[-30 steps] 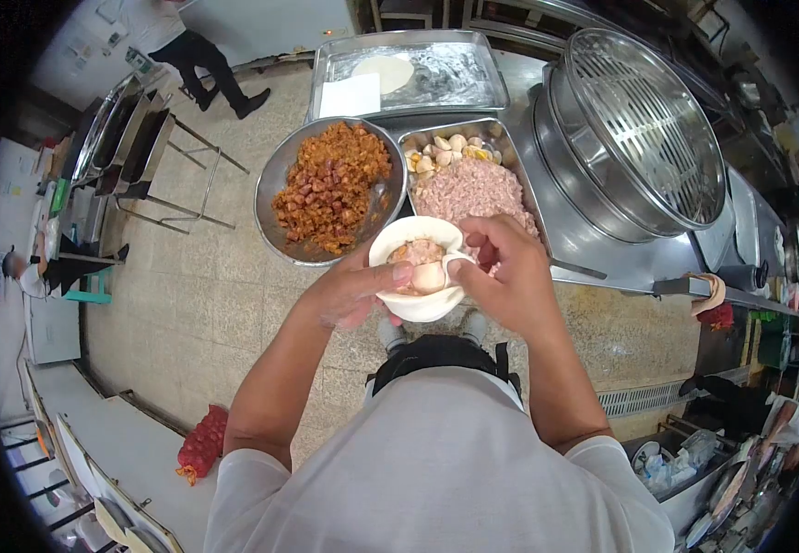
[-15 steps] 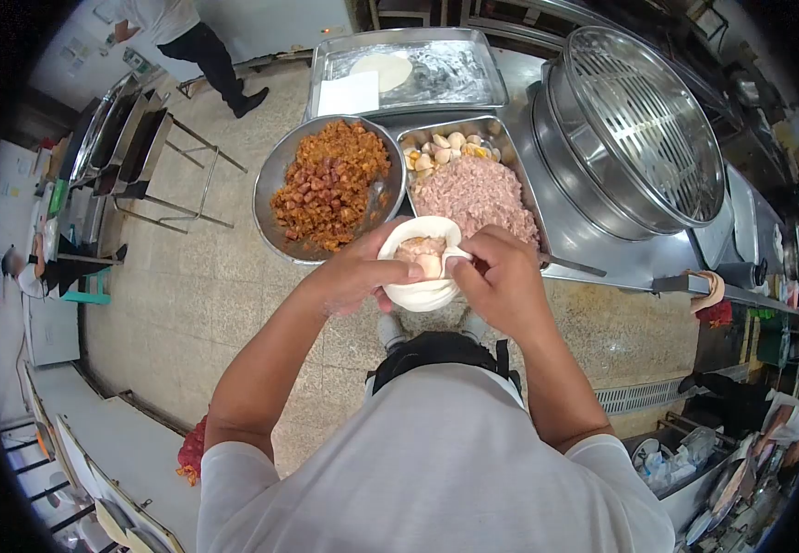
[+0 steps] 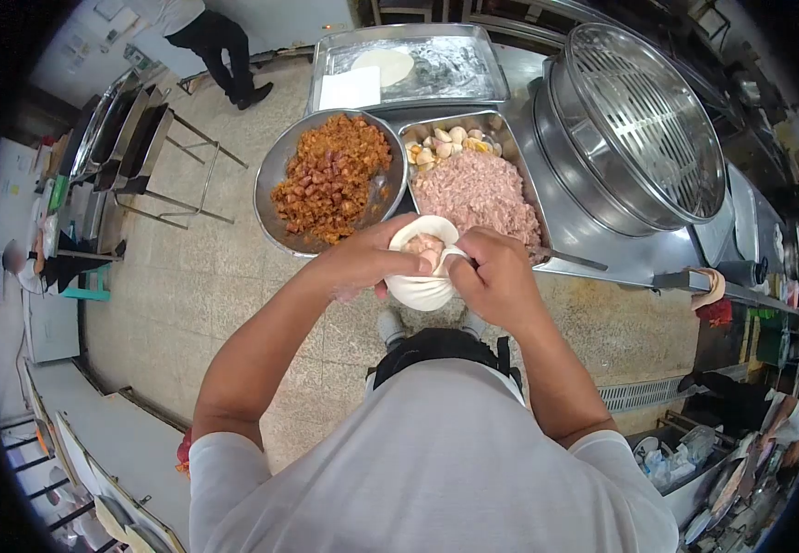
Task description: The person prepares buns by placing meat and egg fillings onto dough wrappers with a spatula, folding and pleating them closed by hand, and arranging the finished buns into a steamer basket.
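A round white dough wrapper (image 3: 423,293) with pink filling (image 3: 424,249) showing in its open middle is held between both hands. My left hand (image 3: 376,258) cups it from the left, thumb pressed by the filling. On the right side, my right hand (image 3: 489,272) pinches the folded rim between thumb and fingers. Pleats run along the lower part of the dough. Just beyond the hands, a steel tray (image 3: 522,163) holds pink minced meat (image 3: 473,189) and pale, egg-like pieces (image 3: 450,143). Left of it, a round steel bowl (image 3: 273,221) holds orange-brown filling (image 3: 335,175).
A floured metal tray (image 3: 446,74) with a flat dough round (image 3: 383,68) and white sheet (image 3: 351,89) lies behind. Stacked steamers (image 3: 639,129) stand at right. A person (image 3: 215,46) stands back left; other people are at the far left and lower right.
More of the dough's rim is folded, and the pleats show more clearly. Both hands still hold it. The person at the back left has shifted slightly right.
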The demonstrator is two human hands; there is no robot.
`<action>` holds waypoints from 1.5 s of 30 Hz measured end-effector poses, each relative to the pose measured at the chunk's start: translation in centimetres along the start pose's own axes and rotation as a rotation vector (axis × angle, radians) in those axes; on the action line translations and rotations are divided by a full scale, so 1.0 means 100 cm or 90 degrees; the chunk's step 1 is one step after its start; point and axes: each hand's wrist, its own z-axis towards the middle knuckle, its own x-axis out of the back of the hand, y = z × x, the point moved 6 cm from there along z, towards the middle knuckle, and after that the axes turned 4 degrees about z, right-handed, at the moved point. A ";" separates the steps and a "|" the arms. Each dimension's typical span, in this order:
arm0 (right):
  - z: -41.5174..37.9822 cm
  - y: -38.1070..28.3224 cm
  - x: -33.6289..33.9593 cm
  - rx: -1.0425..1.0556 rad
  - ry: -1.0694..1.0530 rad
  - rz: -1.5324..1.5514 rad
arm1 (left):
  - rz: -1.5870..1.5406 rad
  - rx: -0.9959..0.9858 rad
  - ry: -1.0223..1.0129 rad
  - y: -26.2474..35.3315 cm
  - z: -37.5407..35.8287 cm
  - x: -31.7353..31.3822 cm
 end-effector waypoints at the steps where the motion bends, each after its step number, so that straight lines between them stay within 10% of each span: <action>1: 0.000 -0.002 0.003 -0.003 0.008 -0.010 | 0.002 -0.021 -0.016 0.001 -0.001 -0.001; 26: 0.008 -0.003 -0.002 -0.010 0.011 0.001 | 0.036 -0.099 -0.116 -0.003 0.013 0.001; 28: 0.008 -0.001 -0.005 -0.053 0.024 -0.020 | -0.274 -0.065 0.083 -0.021 0.015 0.015; 32: 0.000 0.004 -0.017 -0.081 0.003 -0.020 | -0.884 -0.221 0.045 -0.062 0.017 -0.055; 45: 0.011 -0.015 -0.012 -0.077 -0.018 0.082 | -0.585 -0.379 -0.024 -0.040 0.005 -0.018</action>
